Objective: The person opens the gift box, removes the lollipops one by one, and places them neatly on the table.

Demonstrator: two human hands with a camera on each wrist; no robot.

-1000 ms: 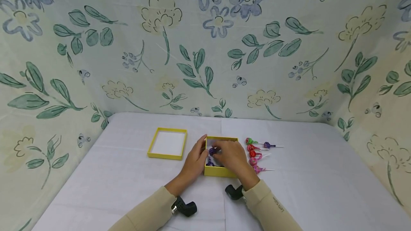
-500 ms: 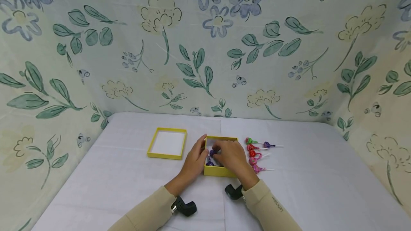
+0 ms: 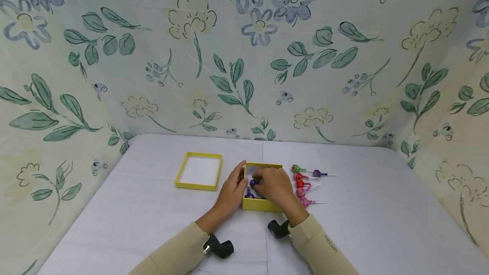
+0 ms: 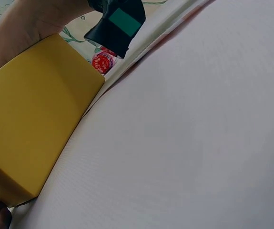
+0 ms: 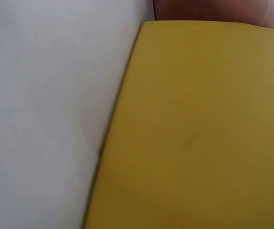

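In the head view a shallow yellow box (image 3: pixel 262 205) stands uncovered on the white table. My left hand (image 3: pixel 230 192) holds its left wall, thumb at the rim and fingers along the side. My right hand (image 3: pixel 274 185) reaches over the front wall into the box, and its thumb and fingertips pinch a dark purple lollipop (image 3: pixel 254 183). Another purple lollipop (image 3: pixel 249 193) lies in the front left corner of the box. The right hand hides the rest of the interior. In both wrist views the yellow outer wall (image 4: pixel 41 109) fills much of the picture.
A yellow-rimmed lid (image 3: pixel 198 187) lies left of the box, its white inside facing up. Right of the box lie several lollipops: a green one (image 3: pixel 296 168), a purple one (image 3: pixel 318 173), red ones (image 3: pixel 301 183) and pink ones (image 3: pixel 305 201). A floral curtain (image 3: pixel 244 96) hangs behind the table.
The purple lollipop in my right fingers has shifted very slightly to the right inside the box. The left hand, box and lid look unchanged.
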